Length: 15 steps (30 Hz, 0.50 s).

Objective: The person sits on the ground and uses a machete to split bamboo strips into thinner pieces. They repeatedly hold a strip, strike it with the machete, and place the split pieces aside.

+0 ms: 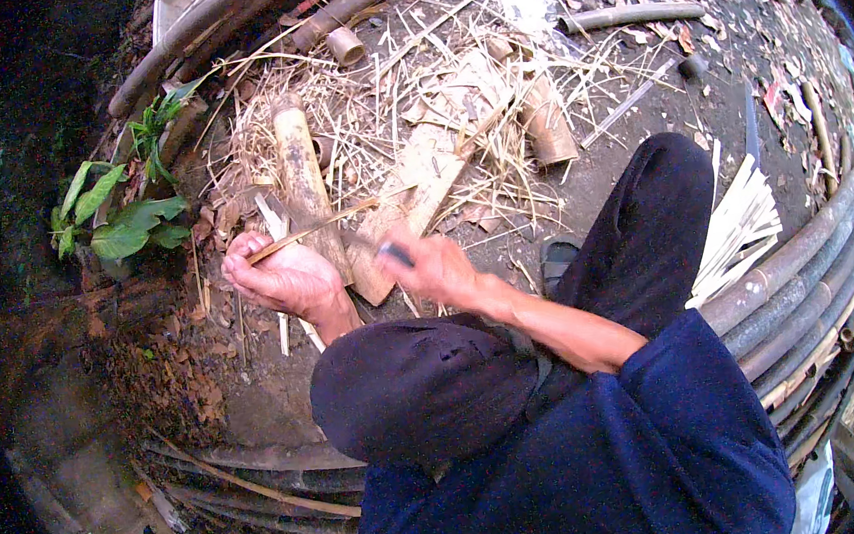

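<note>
My left hand [292, 278], palm turned up, closes its fingers around a thin bamboo strip [319, 227]. The strip slants up to the right, over the near end of a bamboo log [298, 162] and toward a flat wooden board [431, 186]. In my right hand [439, 269] is a knife [398, 254] with a dark handle. Its blade is blurred and points left, just under the strip; whether it touches the strip I cannot tell. A few pale split strips [271, 217] lie on the ground beyond my left hand.
Loose bamboo shavings [365, 111] cover the ground ahead, around a short bamboo piece [546, 127]. A fan of pale strips [740, 232] lies right of my knee, near a long blade [751, 126]. Bamboo poles [787, 259] line the right edge. Green leaves [133, 225] grow at left.
</note>
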Available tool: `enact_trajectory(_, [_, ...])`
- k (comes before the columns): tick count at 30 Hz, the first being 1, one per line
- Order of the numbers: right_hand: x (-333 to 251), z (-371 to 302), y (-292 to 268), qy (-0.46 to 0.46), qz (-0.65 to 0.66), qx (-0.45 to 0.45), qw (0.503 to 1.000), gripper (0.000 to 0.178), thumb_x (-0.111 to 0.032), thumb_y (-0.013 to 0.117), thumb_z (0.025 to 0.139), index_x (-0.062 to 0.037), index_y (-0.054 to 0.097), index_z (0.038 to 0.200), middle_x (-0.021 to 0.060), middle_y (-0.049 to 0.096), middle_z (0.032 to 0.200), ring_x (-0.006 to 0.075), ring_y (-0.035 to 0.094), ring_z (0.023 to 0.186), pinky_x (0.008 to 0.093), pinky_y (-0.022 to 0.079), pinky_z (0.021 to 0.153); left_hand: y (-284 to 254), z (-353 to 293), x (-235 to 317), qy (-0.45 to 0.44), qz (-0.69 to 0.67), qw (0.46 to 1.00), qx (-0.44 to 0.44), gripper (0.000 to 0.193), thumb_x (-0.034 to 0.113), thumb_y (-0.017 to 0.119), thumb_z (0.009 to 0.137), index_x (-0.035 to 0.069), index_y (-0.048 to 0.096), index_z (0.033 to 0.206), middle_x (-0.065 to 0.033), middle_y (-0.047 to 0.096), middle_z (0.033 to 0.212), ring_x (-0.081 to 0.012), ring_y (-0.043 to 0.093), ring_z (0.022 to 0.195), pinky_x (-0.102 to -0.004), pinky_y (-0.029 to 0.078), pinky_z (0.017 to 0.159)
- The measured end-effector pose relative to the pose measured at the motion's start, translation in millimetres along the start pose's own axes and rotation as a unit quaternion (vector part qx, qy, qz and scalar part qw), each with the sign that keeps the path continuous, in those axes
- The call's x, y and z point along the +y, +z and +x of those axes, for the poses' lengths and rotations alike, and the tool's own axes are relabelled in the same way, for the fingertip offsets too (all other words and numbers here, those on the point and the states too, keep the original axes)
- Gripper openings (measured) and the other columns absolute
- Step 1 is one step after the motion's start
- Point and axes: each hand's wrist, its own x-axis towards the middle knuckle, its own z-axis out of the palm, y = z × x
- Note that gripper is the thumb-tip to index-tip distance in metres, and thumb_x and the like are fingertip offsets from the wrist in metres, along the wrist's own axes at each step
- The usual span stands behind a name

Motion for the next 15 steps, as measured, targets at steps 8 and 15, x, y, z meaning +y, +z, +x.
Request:
enact_trajectory(8, [25,1,3,0.032,0.013,0.003,0.999,0.038,-0.042,0.052,0.092,-0.0079,0.058,0.108,0.0227,0.064,0.076,0.0418,0.065,0.075,0.0482,0.05,0.065,6,3,9,0.014,0.022,0.999,0.032,0.026,0.028,0.049,0.096,0.01,0.041,0.08,-0.0018,0.044,0.079,-0.0133,0.041,0.076,-0.0304,0.036,0.076])
enact_trajectory(15, [40,0,12,0.041,0.016,0.011,0.999,0.045,-0.045,0.054,0.091,-0.0058,0.058,0.112,0.0237,0.065,0.079,0.042,0.065,0.08,0.0515,0.049,0.071,-3,17,-9,-0.002,-0.01,1.0,0.016,0.024,0.027,0.049,0.096,0.009,0.044,0.081,-0.0011,0.043,0.077,-0.0132,0.041,0.075,-0.0299,0.036,0.074])
